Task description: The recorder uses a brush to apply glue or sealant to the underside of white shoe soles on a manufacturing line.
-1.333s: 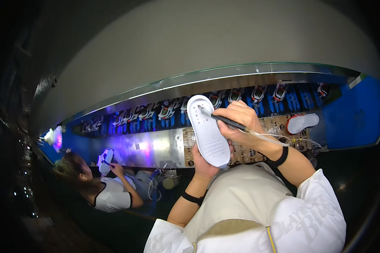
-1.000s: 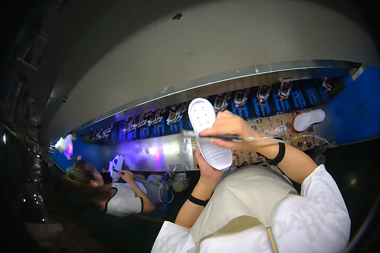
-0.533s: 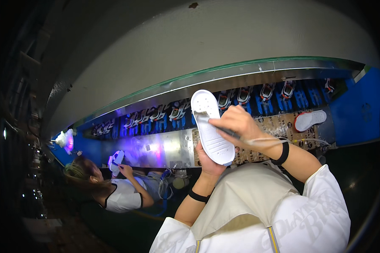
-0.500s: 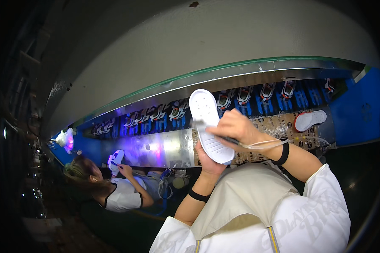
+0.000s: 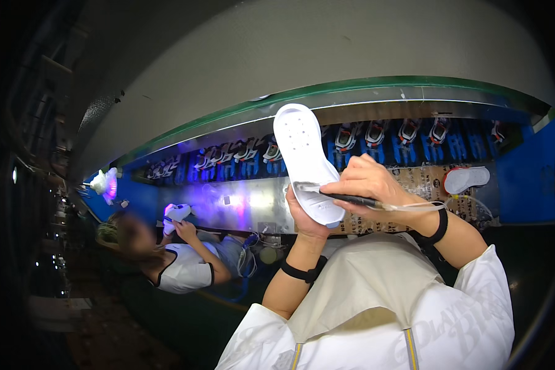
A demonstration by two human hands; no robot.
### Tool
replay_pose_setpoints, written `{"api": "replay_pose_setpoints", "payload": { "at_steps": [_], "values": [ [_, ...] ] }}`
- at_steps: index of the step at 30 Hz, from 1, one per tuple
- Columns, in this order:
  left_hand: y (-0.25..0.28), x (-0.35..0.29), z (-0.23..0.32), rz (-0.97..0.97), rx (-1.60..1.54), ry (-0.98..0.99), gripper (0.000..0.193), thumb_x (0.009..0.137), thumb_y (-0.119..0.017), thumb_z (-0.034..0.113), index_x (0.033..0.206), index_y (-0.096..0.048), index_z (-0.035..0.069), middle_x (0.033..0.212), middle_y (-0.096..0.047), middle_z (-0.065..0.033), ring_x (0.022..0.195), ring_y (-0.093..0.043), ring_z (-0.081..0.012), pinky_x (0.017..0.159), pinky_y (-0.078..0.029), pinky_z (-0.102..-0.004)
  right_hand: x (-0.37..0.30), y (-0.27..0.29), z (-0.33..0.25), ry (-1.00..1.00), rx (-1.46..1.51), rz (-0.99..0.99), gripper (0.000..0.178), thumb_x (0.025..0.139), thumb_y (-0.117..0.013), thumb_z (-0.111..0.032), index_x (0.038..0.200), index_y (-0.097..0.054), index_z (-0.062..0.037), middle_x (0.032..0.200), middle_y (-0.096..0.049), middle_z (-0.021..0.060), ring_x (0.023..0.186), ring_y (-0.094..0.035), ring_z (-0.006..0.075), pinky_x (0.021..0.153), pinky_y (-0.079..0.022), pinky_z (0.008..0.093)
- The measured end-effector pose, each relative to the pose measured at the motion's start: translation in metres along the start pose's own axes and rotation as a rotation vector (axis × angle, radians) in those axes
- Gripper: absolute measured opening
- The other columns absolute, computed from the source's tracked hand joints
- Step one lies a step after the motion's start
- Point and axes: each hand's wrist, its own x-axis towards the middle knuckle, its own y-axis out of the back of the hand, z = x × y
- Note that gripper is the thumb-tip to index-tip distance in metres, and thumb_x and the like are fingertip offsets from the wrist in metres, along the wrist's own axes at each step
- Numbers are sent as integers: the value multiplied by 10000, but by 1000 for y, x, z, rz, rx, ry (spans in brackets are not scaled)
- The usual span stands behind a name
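Observation:
My left hand (image 5: 308, 217) grips a white shoe sole (image 5: 302, 145) from below, near its lower end. The sole tilts up and away from me, with small holes in its far part. In my right hand (image 5: 373, 184) is a brush (image 5: 353, 198) with a black handle, held between closed fingers. Its dark bristles lie against the sole's surface, in the lower half. A clear thin tube (image 5: 413, 207) runs from the brush handle back along my right wrist.
Another white sole with a red edge (image 5: 467, 179) lies on the patterned bench covering (image 5: 425, 185) at right. Behind, several shoes (image 5: 376, 132) stand on blue holders beneath a metal ledge (image 5: 228, 123). At left a co-worker (image 5: 188, 265) handles a white shoe (image 5: 177, 213) near a glowing lamp (image 5: 108, 184).
The brush has gone from the sole's left edge rightward onto its face, and its blur is gone. The whole view has shifted slightly. Both hands keep their hold.

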Motion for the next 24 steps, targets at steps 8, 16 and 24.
{"api": "replay_pose_setpoints", "payload": {
  "at_steps": [8,16,24],
  "values": [
    [-35,2,17,-141,-51,116,800,911,-392,714,1423,-499,109,1184,-555,-249,1002,-598,-341,853,-559,-439,6,9,-12,132,236,-53,360,821,-835,-142,1174,-766,-128,879,-653,20,886,-574,240,803,-418,401],
    [-38,9,40,-309,-14,253,830,857,-458,774,1377,-558,135,1128,-526,-248,921,-549,-340,710,-503,-430,1,17,-19,120,344,-179,356,864,-812,-191,1212,-763,-128,854,-639,11,863,-573,212,795,-406,375],
    [-41,11,57,-325,316,172,973,830,-437,807,1406,-509,27,1039,-569,-278,862,-584,-356,715,-492,-427,6,25,-31,88,332,-318,348,908,-758,-229,1243,-736,-139,900,-654,18,947,-597,211,841,-410,383]
  ]
}}
